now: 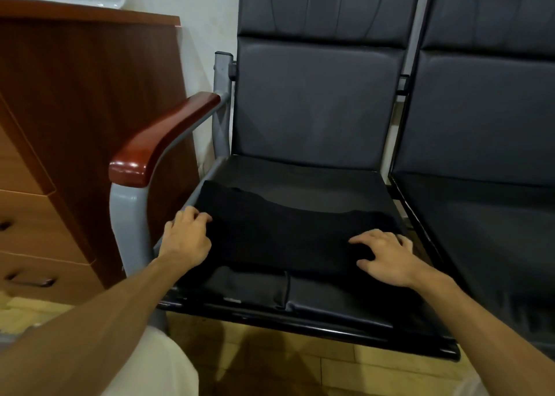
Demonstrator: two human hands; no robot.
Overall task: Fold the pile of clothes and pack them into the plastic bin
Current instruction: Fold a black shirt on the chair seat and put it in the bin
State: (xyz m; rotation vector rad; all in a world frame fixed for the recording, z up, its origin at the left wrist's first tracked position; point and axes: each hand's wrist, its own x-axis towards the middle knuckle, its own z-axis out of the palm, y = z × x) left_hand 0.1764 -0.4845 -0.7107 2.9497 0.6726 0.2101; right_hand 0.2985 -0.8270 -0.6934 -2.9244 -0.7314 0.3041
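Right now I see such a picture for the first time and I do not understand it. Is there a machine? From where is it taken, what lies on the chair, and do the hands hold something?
There is no machine: a person works with two bare hands. The one picture comes from a camera worn on the person's head, looking forward and down, so both arms enter from below. A black garment lies spread on the chair seat. The left hand is at the garment's left edge with curled fingers; whether they pinch the cloth I cannot tell. The right hand rests on the garment with spread fingers and holds nothing. A wooden cabinet stands to the left. No plastic bin shows.
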